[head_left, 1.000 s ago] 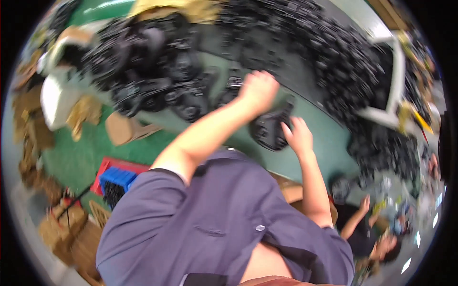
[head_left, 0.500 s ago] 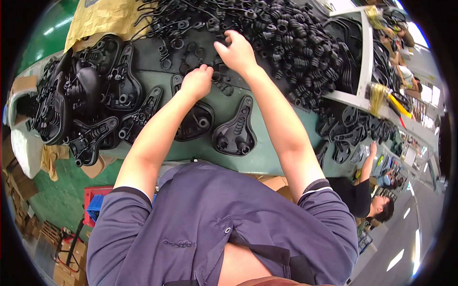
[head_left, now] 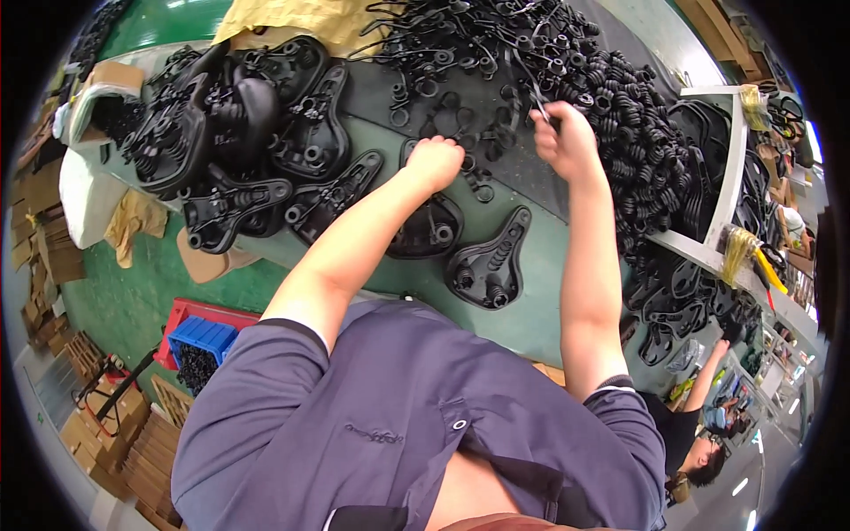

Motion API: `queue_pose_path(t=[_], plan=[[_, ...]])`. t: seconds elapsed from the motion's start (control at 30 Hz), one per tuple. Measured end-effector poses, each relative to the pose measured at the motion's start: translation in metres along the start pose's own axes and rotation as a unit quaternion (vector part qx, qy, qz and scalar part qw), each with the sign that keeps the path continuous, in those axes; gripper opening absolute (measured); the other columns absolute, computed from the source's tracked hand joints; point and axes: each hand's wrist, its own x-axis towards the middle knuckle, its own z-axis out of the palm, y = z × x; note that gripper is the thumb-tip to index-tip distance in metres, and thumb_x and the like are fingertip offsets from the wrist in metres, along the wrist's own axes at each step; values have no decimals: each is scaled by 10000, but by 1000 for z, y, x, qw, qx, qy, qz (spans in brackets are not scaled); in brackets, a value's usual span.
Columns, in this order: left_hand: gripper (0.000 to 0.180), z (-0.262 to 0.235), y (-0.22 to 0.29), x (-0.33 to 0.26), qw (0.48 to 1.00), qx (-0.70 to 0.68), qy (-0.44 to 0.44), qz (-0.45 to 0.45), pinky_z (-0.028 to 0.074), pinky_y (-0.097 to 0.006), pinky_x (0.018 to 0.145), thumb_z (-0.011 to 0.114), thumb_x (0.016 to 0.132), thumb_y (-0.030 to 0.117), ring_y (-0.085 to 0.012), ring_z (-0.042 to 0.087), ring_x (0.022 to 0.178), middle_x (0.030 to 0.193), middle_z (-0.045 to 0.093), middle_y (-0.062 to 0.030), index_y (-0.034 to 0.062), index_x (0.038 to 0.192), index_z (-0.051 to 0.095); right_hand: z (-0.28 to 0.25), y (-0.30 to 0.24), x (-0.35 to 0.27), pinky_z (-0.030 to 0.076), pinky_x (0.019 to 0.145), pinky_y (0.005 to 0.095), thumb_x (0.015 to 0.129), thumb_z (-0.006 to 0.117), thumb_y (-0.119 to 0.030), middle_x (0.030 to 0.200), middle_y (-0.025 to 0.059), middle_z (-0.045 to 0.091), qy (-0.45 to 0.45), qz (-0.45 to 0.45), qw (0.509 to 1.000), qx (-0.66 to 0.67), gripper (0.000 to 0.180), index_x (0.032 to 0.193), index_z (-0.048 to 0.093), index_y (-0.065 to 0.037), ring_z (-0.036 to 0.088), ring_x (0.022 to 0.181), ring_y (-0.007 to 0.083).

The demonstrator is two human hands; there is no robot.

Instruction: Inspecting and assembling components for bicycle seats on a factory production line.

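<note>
My left hand [head_left: 434, 165] is closed over the nose end of a black bicycle saddle [head_left: 440, 232] lying underside up; what its fingers grip is hidden. My right hand [head_left: 567, 142] is raised at the edge of a heap of black parts, fingers curled round a thin black part [head_left: 538, 99] whose kind is too small to tell. Another upturned black saddle [head_left: 491, 257], with two coil springs at its wide end, lies on the green tabletop [head_left: 540, 265]. Between my hands, several small black rings and clamps [head_left: 482, 184] lie on a dark mat.
Stacked black saddles [head_left: 235, 133] crowd the left. Black rubber bellows [head_left: 633, 133] and bent rods [head_left: 443, 35] are heaped at the back and right. A white frame [head_left: 722, 177] borders the right side. At far right, a person in black [head_left: 673, 425] reaches toward more saddles.
My right hand has moved right, and its spread fingers have closed round a thin black part. My left hand stays closed by the saddle's nose. The whole view has shifted.
</note>
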Motion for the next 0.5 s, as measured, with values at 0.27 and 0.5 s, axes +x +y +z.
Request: queue_pose_path(t=[0.27, 0.5], plan=[[218, -3, 9, 3, 997, 71, -34, -9, 581, -474, 918, 666, 887, 153, -341, 736, 1063, 1074, 797, -149, 68, 1056, 773, -117, 167, -169, 394, 482, 305, 922, 593, -191, 655, -2, 517, 259, -132, 937, -196, 187, 1000, 657, -33, 499, 525, 110], [238, -52, 43, -37, 940, 52, 327, 88, 552, -447, 863, 671, 889, 117, -337, 651, 991, 1008, 730, -111, 90, 1119, 724, -178, 360, -215, 547, 917, 552, 952, 744, -423, 1059, 291, 708, 411, -110, 746, -512, 475, 1094, 666, 24, 676, 1008, 493]])
